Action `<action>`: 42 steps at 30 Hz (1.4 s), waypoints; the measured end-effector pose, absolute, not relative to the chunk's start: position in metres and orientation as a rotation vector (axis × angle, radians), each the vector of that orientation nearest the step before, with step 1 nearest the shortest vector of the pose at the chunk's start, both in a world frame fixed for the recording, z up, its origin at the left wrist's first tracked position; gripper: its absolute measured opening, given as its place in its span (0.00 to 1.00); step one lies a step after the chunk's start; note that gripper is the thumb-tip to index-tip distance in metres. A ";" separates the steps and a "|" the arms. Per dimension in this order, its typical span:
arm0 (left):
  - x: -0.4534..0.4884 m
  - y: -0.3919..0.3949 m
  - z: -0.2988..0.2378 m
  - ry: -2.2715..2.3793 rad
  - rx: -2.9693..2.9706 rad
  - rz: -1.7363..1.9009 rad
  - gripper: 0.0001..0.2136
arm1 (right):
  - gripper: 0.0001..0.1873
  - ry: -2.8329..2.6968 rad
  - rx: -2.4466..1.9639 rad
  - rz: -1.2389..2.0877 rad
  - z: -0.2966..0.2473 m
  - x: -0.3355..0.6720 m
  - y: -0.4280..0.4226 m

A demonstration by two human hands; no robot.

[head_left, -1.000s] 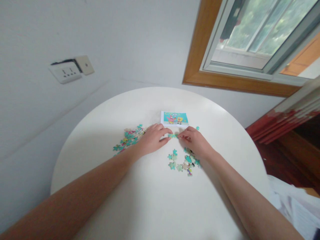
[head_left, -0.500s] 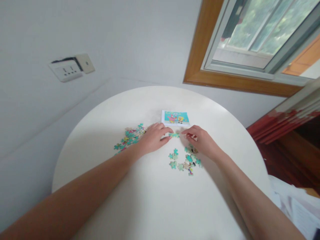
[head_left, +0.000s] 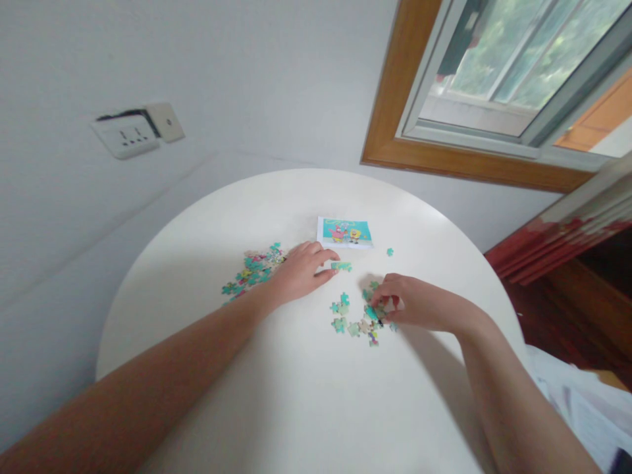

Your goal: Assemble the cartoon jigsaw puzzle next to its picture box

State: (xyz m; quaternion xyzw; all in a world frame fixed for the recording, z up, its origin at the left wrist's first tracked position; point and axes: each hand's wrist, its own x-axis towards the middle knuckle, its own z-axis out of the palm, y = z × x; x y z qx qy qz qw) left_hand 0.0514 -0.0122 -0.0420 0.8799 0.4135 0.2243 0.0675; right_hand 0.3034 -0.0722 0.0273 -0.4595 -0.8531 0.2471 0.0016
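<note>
My left hand (head_left: 309, 271) rests on the table, thumb and index finger apart at either side of the left end of a short strip of joined jigsaw pieces (head_left: 342, 266). Whether both fingertips touch the strip is hard to tell. My right hand (head_left: 407, 299) reaches down over a small group of loose jigsaw pieces (head_left: 364, 326), fingers curled and thumb apart, its fingertips among them. It hides part of that group. A single green piece (head_left: 390, 251) lies beyond my right hand. Behind the strip lies a picture card (head_left: 345, 233) with cartoon figures on turquoise.
A larger heap of jigsaw pieces (head_left: 251, 271) lies left of my left hand, partly covered by my forearm. The round white table (head_left: 296, 408) stands against the wall, below a wood-framed window (head_left: 380, 158). A wall socket (head_left: 129, 135) is at the left.
My right hand has moved from the strip's right end down to the loose pieces. The single green piece now shows beyond it. My left hand has stayed by the strip, its finger and thumb wider apart.
</note>
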 end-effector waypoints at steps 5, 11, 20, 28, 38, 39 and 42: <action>0.051 -0.012 -0.043 1.239 2.644 0.701 0.11 | 0.14 -2.666 -1.480 0.798 0.024 0.303 -0.071; 0.051 -0.011 -0.044 1.238 2.662 0.695 0.11 | 0.12 -2.630 -1.635 0.800 0.028 0.314 -0.071; 0.051 -0.011 -0.043 1.237 2.652 0.693 0.11 | 0.14 -2.620 -1.543 0.694 0.027 0.308 -0.070; 0.050 -0.011 -0.043 1.228 2.665 0.691 0.11 | 0.13 -2.664 -1.625 0.671 0.019 0.309 -0.070; 0.051 -0.012 -0.042 1.248 2.669 0.677 0.11 | 0.05 -2.491 -1.607 0.918 0.031 0.311 -0.066; 0.051 -0.012 -0.042 1.245 2.669 0.676 0.11 | 0.05 -2.417 -1.572 0.917 0.031 0.311 -0.064; 0.051 -0.012 -0.042 1.244 2.674 0.676 0.11 | 0.10 -2.180 -1.512 0.814 0.024 0.307 -0.054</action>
